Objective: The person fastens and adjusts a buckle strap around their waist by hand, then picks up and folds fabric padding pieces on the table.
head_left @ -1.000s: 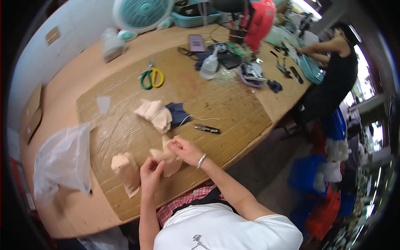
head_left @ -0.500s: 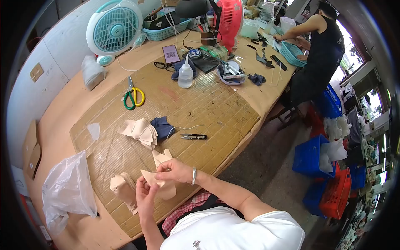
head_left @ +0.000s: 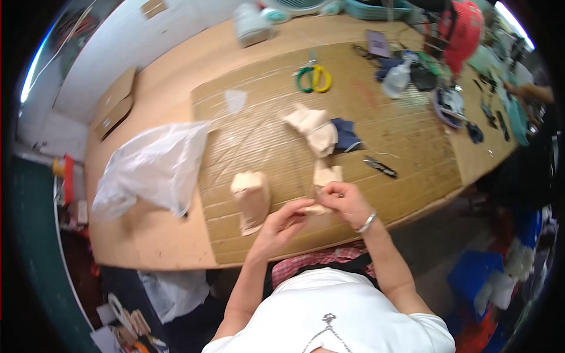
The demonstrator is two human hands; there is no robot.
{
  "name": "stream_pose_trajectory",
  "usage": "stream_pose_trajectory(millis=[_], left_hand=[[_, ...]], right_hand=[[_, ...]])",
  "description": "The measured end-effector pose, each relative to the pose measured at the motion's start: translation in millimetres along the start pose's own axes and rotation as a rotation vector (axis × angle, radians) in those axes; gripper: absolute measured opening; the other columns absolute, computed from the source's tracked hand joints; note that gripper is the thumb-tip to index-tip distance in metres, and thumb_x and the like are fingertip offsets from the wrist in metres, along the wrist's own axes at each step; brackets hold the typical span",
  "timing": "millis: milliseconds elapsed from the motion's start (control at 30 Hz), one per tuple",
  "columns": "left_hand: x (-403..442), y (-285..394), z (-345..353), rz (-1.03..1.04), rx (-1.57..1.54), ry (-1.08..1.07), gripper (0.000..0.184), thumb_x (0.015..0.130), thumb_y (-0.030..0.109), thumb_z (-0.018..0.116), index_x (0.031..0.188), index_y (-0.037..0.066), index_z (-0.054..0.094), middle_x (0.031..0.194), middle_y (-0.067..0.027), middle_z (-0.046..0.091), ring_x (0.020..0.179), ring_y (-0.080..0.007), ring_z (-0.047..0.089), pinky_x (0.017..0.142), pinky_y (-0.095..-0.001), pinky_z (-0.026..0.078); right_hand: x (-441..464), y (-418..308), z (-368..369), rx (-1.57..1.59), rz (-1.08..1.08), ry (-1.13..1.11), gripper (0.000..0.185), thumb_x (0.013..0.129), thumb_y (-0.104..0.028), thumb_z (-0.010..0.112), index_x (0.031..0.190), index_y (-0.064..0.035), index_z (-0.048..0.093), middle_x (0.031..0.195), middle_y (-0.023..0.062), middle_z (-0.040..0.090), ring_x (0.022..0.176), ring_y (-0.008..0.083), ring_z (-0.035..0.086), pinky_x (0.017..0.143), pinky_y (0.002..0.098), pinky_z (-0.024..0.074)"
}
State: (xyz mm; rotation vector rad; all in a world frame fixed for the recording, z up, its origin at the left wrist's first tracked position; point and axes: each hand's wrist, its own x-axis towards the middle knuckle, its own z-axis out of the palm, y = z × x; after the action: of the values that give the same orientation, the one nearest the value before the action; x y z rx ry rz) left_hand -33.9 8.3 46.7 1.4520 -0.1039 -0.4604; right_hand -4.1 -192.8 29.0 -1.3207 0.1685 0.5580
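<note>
Near the table's front edge, my left hand (head_left: pixel 283 223) and my right hand (head_left: pixel 346 203) meet at a small beige piece (head_left: pixel 318 209), pinching it between them. Just beyond my right hand lies another beige piece (head_left: pixel 327 173). A stack of beige pieces (head_left: pixel 251 200) rests on the cardboard left of my hands. Farther back is a tied beige bundle (head_left: pixel 313 129) beside a dark blue cloth (head_left: pixel 345 134). Small black snips (head_left: pixel 380 167) lie to the right, and scissors (head_left: pixel 313 77) with green and yellow handles lie at the back.
Cardboard (head_left: pixel 265 159) covers part of the table. A plastic bag (head_left: pixel 156 167) lies at left. A squeeze bottle (head_left: pixel 396 80), a phone (head_left: pixel 377 43), a small basket (head_left: pixel 447 107) and a red fan (head_left: pixel 461 35) stand back right. A co-worker's arm (head_left: pixel 532 92) shows at the right edge.
The head view has swung left, shifting the table rightward in the picture. The beige piece between my hands has turned and now shows less of its surface.
</note>
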Motion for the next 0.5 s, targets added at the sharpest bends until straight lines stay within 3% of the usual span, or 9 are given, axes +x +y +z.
stream_pose_trajectory(millis=[67,200,300,367,500], left_hand=[[-0.5,-2.5,-2.5,0.134,0.042,-0.046,0.038,0.086,-0.002,0.058,0.122,0.007,0.054,0.096,-0.0022,0.058,0.089,-0.0081,0.054,0.077,-0.0209,0.044],[-0.1,5.5,-6.0,0.278,0.284,-0.069,0.035,0.084,-0.001,0.060,0.118,0.006,0.058,0.101,-0.0028,0.062,0.087,-0.0086,0.055,0.076,-0.0225,0.045],[-0.9,7.3,-6.4,0.144,0.252,-0.084,0.032,0.083,-0.001,0.061,0.114,0.004,0.060,0.104,-0.0037,0.064,0.083,-0.0094,0.057,0.074,-0.0232,0.047],[-1.2,4.8,-5.7,-0.061,0.085,-0.021,0.031,0.083,0.000,0.061,0.114,0.002,0.060,0.107,-0.0041,0.064,0.083,-0.0096,0.059,0.073,-0.0231,0.049],[0.6,12.4,-7.9,-0.227,-0.143,-0.005,0.031,0.084,0.001,0.060,0.115,0.000,0.059,0.106,-0.0045,0.063,0.083,-0.0091,0.059,0.073,-0.0227,0.050]], right_hand=[[0.9,-0.3,2.3,0.064,0.042,-0.046,0.013,0.083,-0.015,0.068,0.087,-0.0039,0.063,0.068,-0.0042,0.057,0.055,0.0010,0.046,0.046,0.0166,0.0329],[0.2,-5.1,8.2,0.136,0.093,-0.016,0.014,0.082,-0.011,0.069,0.091,-0.0029,0.061,0.067,-0.0036,0.057,0.052,-0.0005,0.045,0.043,0.0147,0.0287],[-0.6,-6.3,10.1,0.118,0.097,-0.005,0.014,0.082,-0.011,0.068,0.091,-0.0024,0.061,0.068,-0.0030,0.058,0.054,0.0002,0.047,0.045,0.0147,0.0310],[-2.8,-10.1,16.4,0.113,0.084,-0.002,0.013,0.083,-0.011,0.067,0.091,-0.0022,0.061,0.070,-0.0023,0.059,0.056,0.0007,0.049,0.047,0.0149,0.0333],[-2.8,2.4,21.2,0.002,-0.033,0.015,0.011,0.085,-0.011,0.065,0.090,-0.0018,0.060,0.073,-0.0007,0.061,0.062,0.0022,0.052,0.054,0.0161,0.0395]])
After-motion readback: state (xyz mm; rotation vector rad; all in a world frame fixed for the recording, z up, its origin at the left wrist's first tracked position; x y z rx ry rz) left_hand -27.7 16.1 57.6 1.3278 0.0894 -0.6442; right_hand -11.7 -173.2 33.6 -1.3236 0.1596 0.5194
